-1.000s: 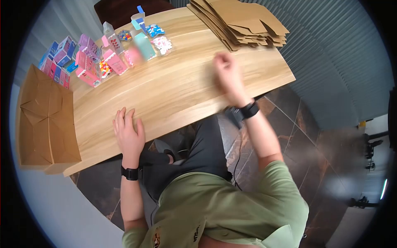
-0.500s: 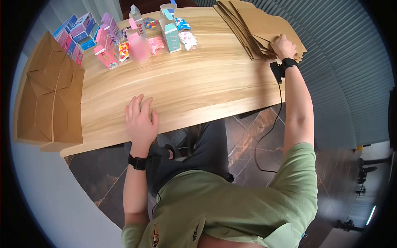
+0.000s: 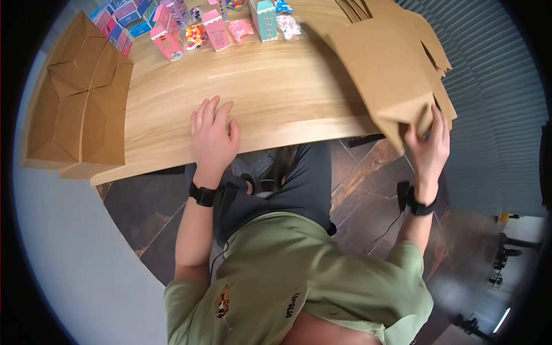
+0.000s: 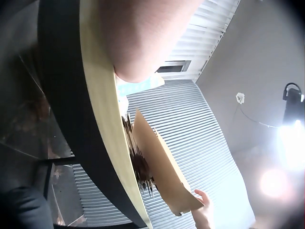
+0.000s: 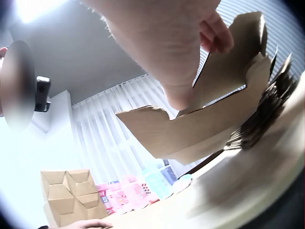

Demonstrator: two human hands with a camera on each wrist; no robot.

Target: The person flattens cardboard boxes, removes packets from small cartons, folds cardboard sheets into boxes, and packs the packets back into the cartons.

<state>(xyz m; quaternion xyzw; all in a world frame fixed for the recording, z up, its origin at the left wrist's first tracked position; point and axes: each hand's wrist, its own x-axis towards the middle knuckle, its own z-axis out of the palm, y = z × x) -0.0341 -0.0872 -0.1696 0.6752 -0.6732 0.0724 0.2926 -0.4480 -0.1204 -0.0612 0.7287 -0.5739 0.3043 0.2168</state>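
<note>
My right hand (image 3: 430, 146) pinches the near edge of a flattened brown cardboard box (image 3: 382, 72), thumb and fingers at its flaps. The piece is lifted at a slant over the table's right end. The right wrist view shows the thumb and fingers at the cut edge of the box, its flaps spread a little apart. Behind and beneath it lies the stack of flat cardboard boxes (image 5: 267, 112), partly hidden. My left hand (image 3: 215, 135) rests palm down near the front edge of the wooden table (image 3: 270, 92), fingers straight and holding nothing.
Open brown boxes (image 3: 86, 98) stand at the table's left end. Along the back are small pink boxes (image 3: 167, 37), a teal box (image 3: 264, 20) and bags of coloured pieces (image 3: 196, 35). A grey ribbed wall (image 3: 489, 103) borders the right side.
My right hand reached right to the stack, took hold of a flattened cardboard box and drew it toward me. The left hand stays on the table while the head view shifts.
</note>
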